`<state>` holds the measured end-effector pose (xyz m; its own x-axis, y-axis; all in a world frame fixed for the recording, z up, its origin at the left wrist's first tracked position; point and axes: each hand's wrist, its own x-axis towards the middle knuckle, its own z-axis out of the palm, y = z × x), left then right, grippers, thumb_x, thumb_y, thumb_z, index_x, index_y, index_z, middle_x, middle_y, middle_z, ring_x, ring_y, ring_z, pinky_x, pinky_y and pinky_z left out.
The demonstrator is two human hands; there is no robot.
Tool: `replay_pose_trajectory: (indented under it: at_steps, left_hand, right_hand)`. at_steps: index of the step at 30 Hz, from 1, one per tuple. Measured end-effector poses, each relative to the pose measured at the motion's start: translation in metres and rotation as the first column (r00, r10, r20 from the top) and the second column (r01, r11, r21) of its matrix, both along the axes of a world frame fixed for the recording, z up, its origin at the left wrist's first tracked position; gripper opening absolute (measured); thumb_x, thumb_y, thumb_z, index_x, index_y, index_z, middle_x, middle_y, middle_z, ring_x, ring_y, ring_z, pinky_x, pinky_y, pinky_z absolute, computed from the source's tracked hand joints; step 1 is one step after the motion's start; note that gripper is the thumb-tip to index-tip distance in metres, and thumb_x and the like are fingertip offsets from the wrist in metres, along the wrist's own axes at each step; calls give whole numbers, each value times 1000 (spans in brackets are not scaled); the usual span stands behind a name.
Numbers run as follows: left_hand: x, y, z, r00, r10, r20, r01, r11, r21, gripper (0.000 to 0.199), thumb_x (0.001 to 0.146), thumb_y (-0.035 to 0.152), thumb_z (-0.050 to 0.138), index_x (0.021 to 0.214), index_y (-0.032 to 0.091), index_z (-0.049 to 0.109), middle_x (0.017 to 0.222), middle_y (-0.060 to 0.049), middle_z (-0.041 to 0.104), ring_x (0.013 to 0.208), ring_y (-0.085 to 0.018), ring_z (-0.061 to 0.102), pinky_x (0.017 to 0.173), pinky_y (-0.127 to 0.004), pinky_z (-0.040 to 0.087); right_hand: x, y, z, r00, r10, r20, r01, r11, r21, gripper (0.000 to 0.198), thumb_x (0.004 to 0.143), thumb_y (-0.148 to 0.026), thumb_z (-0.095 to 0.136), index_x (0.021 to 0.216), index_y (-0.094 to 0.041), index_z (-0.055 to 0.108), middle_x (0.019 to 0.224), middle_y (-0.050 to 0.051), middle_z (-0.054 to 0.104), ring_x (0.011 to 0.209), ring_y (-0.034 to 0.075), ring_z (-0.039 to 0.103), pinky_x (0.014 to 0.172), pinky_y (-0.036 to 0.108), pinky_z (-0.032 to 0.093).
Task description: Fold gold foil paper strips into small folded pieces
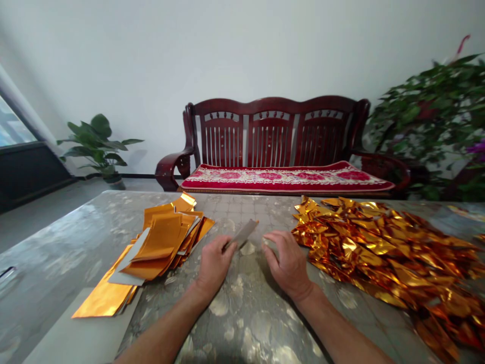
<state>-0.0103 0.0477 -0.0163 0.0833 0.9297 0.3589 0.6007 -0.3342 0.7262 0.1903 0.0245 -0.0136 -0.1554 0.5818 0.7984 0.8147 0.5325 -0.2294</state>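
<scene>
Nearest us, at the lower left, a plain grey sheet (81,336) lies on the bench (231,331), whose top carries a marbled grey pattern. Overlapping its far end we record a loose, fanned stack of gold foil papers (157,242), some with their grey backs turned up.

At centre we note the left hand (215,260), its grip pinching a narrow folded paper strip (245,233) between thumb and fingers. The strip is clear of the stack, grey side showing, a trace of orange at its far tip, pointing away and to the right. The right hand (290,265) is just beside it, fingers curled, thumb and forefinger slightly parted; we see nothing in that grip. Right of this hand spreads a large heap of folded gold foil pieces (375,253), creased and shiny.

Beyond the bench we observe a dark red wooden settee (271,134) with a red floral seat cover (288,176), a potted plant (100,141) to its left, leafy foliage (435,116) to its right, and a pale wall (242,45) behind.
</scene>
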Motion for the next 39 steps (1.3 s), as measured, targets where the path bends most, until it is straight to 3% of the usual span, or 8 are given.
replay_pose_trajectory:
  at_steps: [4, 11, 17, 20, 23, 26, 33, 39]
  left_hand:
    - [8, -1, -1, 830, 0, 558, 183, 945, -273, 26, 79, 43, 65, 84, 17, 62, 72, 1, 69, 64, -16, 66, 63, -26, 50]
    - [18, -12, 0, 677, -199, 708, 556, 769, -316, 31, 75, 42, 72, 86, 13, 64, 68, 1, 65, 64, -12, 60, 63, -21, 45]
    - [14, -14, 1, 925, -269, 267, 344, 893, -292, 25, 89, 33, 54, 75, 16, 65, 68, -1, 66, 62, -13, 59, 61, -23, 44]
    - [3, -14, 3, 983, -171, -72, 172, 985, 2, 11, 85, 29, 63, 86, 20, 68, 77, -1, 67, 72, -16, 60, 69, -27, 44]
    - [-7, -11, 6, 948, -73, -308, 171, 938, 301, 29, 84, 30, 69, 112, 25, 66, 103, -5, 67, 95, -22, 59, 84, -33, 44]
    - [-12, -6, 6, 879, -66, -473, 275, 879, 389, 15, 90, 28, 62, 104, 26, 69, 96, -3, 67, 89, -20, 56, 80, -33, 43]
    - [-9, -5, -1, 712, -83, -697, 364, 893, 265, 20, 96, 28, 53, 86, 24, 70, 79, -3, 64, 80, -19, 55, 71, -32, 38]
    - [-9, -4, -4, 729, -168, -664, 334, 934, 130, 21, 95, 30, 54, 85, 23, 71, 82, -4, 68, 81, -18, 59, 73, -31, 37]
  right_hand:
    - [-15, -11, 3, 991, 116, 71, -111, 991, -71, 36, 87, -27, 63, 121, -17, 55, 113, 11, 63, 107, 25, 55, 93, 39, 45]
    - [-24, -9, 2, 972, 113, 204, -86, 987, -135, 25, 91, -28, 60, 114, -19, 62, 109, 9, 68, 101, 25, 58, 88, 38, 46]
    - [-7, -4, -5, 980, 173, 93, -158, 975, -153, 17, 95, -18, 52, 101, -20, 68, 94, 6, 72, 90, 19, 63, 82, 31, 49]
    - [-1, -2, -7, 977, 213, -17, -213, 963, -168, 18, 95, -16, 54, 100, -21, 70, 94, 5, 73, 88, 18, 65, 80, 30, 50]
    - [1, 1, -10, 954, 285, -90, -296, 941, -162, 18, 94, -17, 55, 99, -22, 71, 96, 4, 74, 90, 17, 66, 82, 30, 52]
    - [0, 4, -13, 931, 345, -121, -361, 919, -156, 17, 94, -17, 56, 100, -23, 71, 97, 4, 73, 93, 16, 66, 87, 31, 51]
    - [-2, -5, -7, 964, 126, 235, -57, 958, -279, 12, 89, -18, 61, 86, -23, 72, 87, 4, 67, 88, 21, 55, 76, 34, 43]
    - [-6, -7, -3, 922, 92, 375, 47, 937, -345, 9, 90, -23, 63, 84, -21, 69, 82, 4, 63, 86, 21, 51, 73, 33, 37]
